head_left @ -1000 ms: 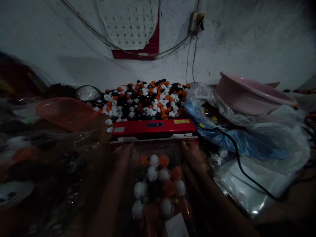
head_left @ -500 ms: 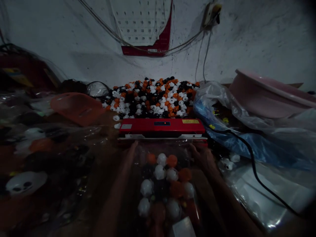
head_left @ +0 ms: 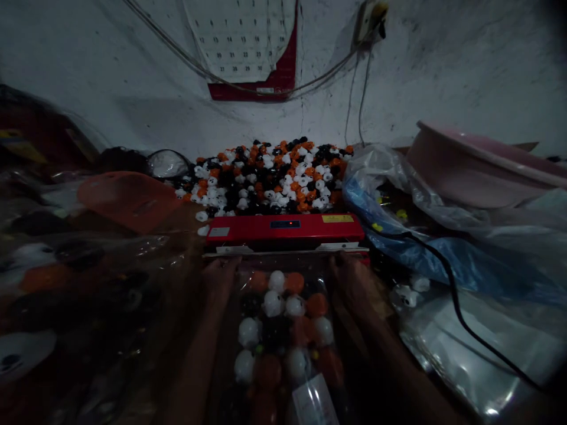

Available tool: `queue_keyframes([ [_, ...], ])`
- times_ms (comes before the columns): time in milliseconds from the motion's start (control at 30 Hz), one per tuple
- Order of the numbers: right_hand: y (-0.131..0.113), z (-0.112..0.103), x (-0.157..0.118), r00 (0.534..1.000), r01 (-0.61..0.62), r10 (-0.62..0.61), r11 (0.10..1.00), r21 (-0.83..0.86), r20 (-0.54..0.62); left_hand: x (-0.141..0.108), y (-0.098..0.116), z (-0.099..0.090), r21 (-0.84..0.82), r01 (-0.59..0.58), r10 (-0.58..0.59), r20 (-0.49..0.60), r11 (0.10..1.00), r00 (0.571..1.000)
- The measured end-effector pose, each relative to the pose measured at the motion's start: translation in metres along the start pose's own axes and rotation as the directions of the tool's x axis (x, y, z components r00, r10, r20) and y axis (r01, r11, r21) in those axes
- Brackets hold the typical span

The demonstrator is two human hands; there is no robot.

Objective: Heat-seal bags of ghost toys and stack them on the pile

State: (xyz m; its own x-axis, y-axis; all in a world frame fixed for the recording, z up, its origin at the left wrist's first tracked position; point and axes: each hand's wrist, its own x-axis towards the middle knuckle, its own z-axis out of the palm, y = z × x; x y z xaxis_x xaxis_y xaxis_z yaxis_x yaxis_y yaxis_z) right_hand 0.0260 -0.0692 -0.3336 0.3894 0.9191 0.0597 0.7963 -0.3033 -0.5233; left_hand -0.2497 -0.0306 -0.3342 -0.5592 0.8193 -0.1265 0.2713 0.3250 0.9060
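Note:
A clear plastic bag (head_left: 283,324) holds orange, white and black small toys, some with dark eye spots; a white label (head_left: 314,401) shows near its lower end. Its top edge lies at the slot of a red bag sealer (head_left: 283,227), whose small panel shows a red light. My left hand (head_left: 221,277) is closed at the bag's upper left corner, close against the sealer. At the upper right corner my right hand (head_left: 352,280) is closed with its fingers curled. Dim light hides the fingertips of both hands.
Behind the sealer a heap of small toys (head_left: 270,177) rests against the wall. Filled bags (head_left: 88,307) and an orange scoop-like piece (head_left: 128,198) lie left. To the right are a pink basin (head_left: 478,168), blue-and-clear plastic (head_left: 425,254), flat bags (head_left: 478,348) and a black cable (head_left: 449,277).
My left hand has curled in at the bag's corner, and the right hand's fingers have drawn closed. The bag lies flatter and straighter before the sealer. The view has shifted slightly.

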Motion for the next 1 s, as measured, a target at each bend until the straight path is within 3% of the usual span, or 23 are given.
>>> queue_keyframes([
  [300,-0.009,-0.007,-0.003,0.997,-0.055,0.061,0.987,-0.150,0.039,-0.003,0.007,0.009,0.086,-0.055,0.062,-0.076,0.995,0.995],
  [500,-0.002,-0.001,-0.003,1.000,0.021,-0.022,0.970,-0.244,-0.001,-0.004,0.005,0.012,0.088,-0.069,0.076,-0.072,0.994,0.995],
  [700,0.025,0.006,0.001,0.987,0.155,-0.159,0.964,-0.216,-0.002,-0.012,-0.003,0.010,-0.056,-0.074,0.072,-0.049,0.996,0.996],
  [833,0.030,-0.016,0.000,0.992,0.126,-0.118,0.955,-0.269,0.045,-0.013,-0.006,0.005,-0.179,-0.069,0.064,-0.033,0.981,0.997],
  [900,0.019,-0.035,-0.004,0.996,0.077,-0.089,0.940,-0.331,-0.021,-0.012,-0.008,0.002,-0.225,-0.077,0.075,-0.019,0.971,0.997],
  [933,0.010,-0.045,-0.006,0.991,0.098,-0.124,0.936,-0.339,-0.057,-0.012,-0.010,0.001,-0.242,-0.082,0.081,-0.014,0.967,0.997],
  [1000,-0.015,-0.060,-0.008,0.955,0.250,-0.283,0.927,-0.279,-0.083,-0.011,-0.016,0.000,-0.267,-0.088,0.090,-0.006,0.960,0.996],
])
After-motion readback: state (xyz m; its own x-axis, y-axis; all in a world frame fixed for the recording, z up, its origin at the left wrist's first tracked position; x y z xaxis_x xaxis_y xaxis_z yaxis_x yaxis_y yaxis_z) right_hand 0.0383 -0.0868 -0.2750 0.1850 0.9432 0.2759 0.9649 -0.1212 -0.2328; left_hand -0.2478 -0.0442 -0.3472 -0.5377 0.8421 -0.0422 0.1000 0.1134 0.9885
